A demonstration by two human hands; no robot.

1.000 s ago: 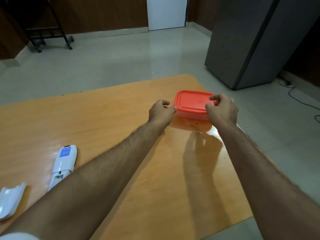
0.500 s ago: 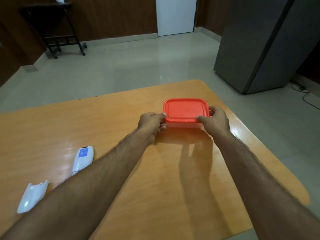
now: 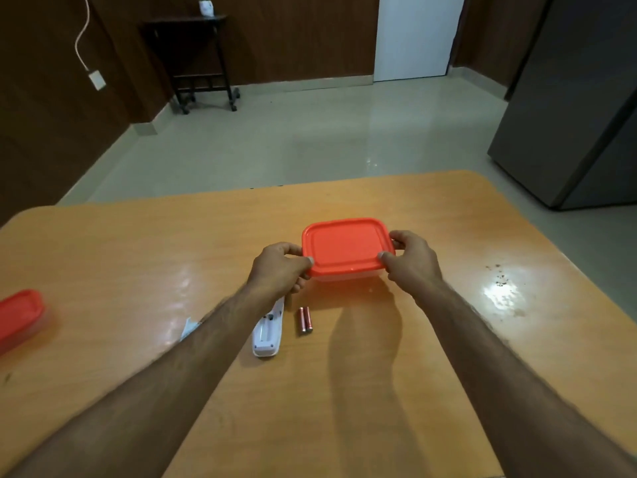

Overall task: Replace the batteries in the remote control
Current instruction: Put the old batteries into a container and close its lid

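Note:
A clear container with a red lid (image 3: 346,244) is held just above the wooden table (image 3: 379,391). My left hand (image 3: 279,270) grips its left edge and my right hand (image 3: 412,260) grips its right edge. The white remote control (image 3: 268,331) lies back-up below my left hand, its battery bay open. Two reddish batteries (image 3: 305,319) lie side by side just to its right. A white piece, probably the battery cover (image 3: 189,327), peeks out from behind my left forearm.
A second red-lidded container (image 3: 19,317) sits at the table's left edge. Dark specks (image 3: 499,276) mark the table at the right. Beyond the table are a grey fridge (image 3: 568,115), a dark side table (image 3: 196,60) and a white door (image 3: 413,36).
Both hands have closed on the red-lidded container and brought it nearer to me and toward the table's middle. The view has shifted, so the batteries and a second container now show.

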